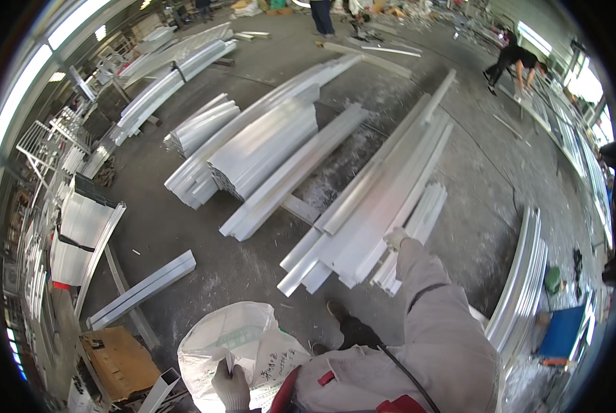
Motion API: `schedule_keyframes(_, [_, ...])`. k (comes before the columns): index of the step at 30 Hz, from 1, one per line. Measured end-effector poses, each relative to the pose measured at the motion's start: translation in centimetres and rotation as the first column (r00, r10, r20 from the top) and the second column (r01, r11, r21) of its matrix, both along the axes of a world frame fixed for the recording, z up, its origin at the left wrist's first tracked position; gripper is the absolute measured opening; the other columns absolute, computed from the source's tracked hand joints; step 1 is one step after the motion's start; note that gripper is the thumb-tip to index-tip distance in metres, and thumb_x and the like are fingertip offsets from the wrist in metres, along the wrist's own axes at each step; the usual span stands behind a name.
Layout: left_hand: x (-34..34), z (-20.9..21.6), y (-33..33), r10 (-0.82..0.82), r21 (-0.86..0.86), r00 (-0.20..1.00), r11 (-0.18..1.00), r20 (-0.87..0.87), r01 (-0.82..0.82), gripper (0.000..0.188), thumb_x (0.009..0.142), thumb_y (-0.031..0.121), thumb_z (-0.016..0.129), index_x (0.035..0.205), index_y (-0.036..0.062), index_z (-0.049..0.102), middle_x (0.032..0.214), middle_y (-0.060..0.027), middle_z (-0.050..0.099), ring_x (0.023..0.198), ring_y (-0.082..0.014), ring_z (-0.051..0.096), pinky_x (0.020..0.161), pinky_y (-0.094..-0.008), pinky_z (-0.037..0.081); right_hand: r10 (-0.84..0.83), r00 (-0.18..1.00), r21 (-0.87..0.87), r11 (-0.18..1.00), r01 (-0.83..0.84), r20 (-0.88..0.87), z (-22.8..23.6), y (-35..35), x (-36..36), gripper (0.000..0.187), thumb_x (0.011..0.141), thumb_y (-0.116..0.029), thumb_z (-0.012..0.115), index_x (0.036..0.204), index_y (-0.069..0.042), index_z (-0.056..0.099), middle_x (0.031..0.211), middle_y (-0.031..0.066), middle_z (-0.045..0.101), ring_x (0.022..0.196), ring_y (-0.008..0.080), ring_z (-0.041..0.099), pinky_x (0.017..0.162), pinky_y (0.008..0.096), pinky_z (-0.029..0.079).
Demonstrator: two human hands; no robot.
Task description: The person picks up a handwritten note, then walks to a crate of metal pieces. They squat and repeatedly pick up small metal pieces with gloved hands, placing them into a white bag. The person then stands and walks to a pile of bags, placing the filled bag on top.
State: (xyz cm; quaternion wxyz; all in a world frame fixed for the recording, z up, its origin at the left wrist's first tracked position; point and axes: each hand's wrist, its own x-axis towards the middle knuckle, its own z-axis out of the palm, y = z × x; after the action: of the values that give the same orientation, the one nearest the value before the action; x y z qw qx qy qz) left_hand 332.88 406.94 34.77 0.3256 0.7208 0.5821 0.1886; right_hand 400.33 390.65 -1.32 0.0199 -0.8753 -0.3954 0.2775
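My left hand, in a grey knit glove, is closed on the rim of a white woven sack at the lower edge. Handwriting marks the sack's side, and its mouth gapes. My right arm stretches forward; its gloved right hand is at the right side of a stack of long silvery metal profiles, close to a smaller bundle of profiles. How its fingers are bent is too small to make out. One of my shoes stands just short of the stack.
More profile bundles lie on bars across the grey floor. A single profile rests at left, near a cardboard box. Curved-looking profiles and a blue bin-like object are at right. A co-worker bends over at far right.
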Motion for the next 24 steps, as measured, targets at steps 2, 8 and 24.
schedule_keyframes(2, [1.4, 0.2, 0.9, 0.031, -0.059, 0.999, 0.998, -0.042, -0.034, 0.032, 0.092, 0.004, 0.06, 0.117, -0.0104, 0.073, 0.094, -0.0216, 0.078, 0.082, -0.0269, 0.074, 0.078, -0.0401, 0.057, -0.734, 0.347, -0.107, 0.494, 0.863, -0.584, 0.7, 0.9, 0.6, 0.035, 0.098, -0.009, 0.073, 0.13, -0.006, 0.06, 0.087, 0.0146, 0.067, 0.058, 0.026, 0.061, 0.046, 0.0425, 0.044])
schedule_keyframes(8, [5.1, 0.3, 1.8, 0.094, -0.028, 0.994, 0.995, 0.052, -0.093, 0.035, 0.092, 0.006, 0.059, 0.12, -0.0115, 0.072, 0.095, -0.0217, 0.078, 0.085, -0.0281, 0.074, 0.081, -0.0411, 0.057, -0.729, 0.425, -0.137, 0.572, 0.809, -0.536, -0.9, 1.7, 2.3, 0.031, 0.105, -0.021, 0.069, 0.133, -0.006, 0.063, 0.096, 0.0168, 0.073, 0.072, 0.0277, 0.07, 0.063, 0.0529, 0.056])
schedule_keyframes(24, [10.1, 1.1, 4.3, 0.061, -0.109, 0.989, 0.991, -0.134, -0.076, 0.035, 0.098, 0.005, 0.057, 0.126, -0.0128, 0.069, 0.101, -0.0182, 0.076, 0.089, -0.0238, 0.071, 0.082, -0.0382, 0.057, -0.545, 0.22, -0.01, 0.387, 0.922, -0.809, -1.7, 4.4, 10.1, 0.086, 0.097, -0.012, 0.077, 0.173, -0.011, 0.036, 0.094, 0.0151, 0.073, 0.068, 0.0253, 0.065, 0.059, 0.0407, 0.052])
